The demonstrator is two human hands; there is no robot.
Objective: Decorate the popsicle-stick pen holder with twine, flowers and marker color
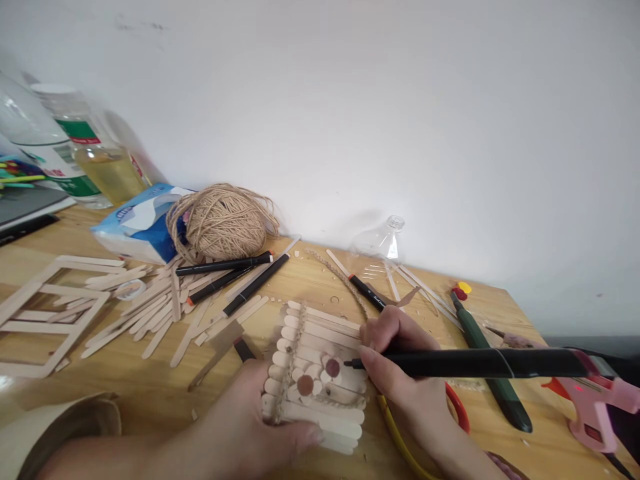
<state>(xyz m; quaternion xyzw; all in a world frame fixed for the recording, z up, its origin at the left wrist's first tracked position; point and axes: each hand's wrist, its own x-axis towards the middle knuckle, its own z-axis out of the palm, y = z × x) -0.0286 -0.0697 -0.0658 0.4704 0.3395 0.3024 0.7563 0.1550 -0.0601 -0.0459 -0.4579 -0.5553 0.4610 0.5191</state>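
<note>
My left hand (270, 413) grips a small panel of popsicle sticks (325, 333) by its left edge, the thumb lying across its lower front. Twine runs along the panel's left side and lower part. Two flower shapes with brown round centres (305, 385) sit on its face. In my right hand (405, 373) is a black marker (460, 363), pinched between thumb and fingers. The marker's dark tip points left, close beside the right-hand brown centre; I cannot tell whether it touches.
A ball of twine (225, 223) leans by a blue tissue pack (145, 223). Loose popsicle sticks (155, 310) and black markers lie left. A stick frame (55, 313) is at far left. At right are a green-handled tool (493, 367) and a pink glue gun (593, 413).
</note>
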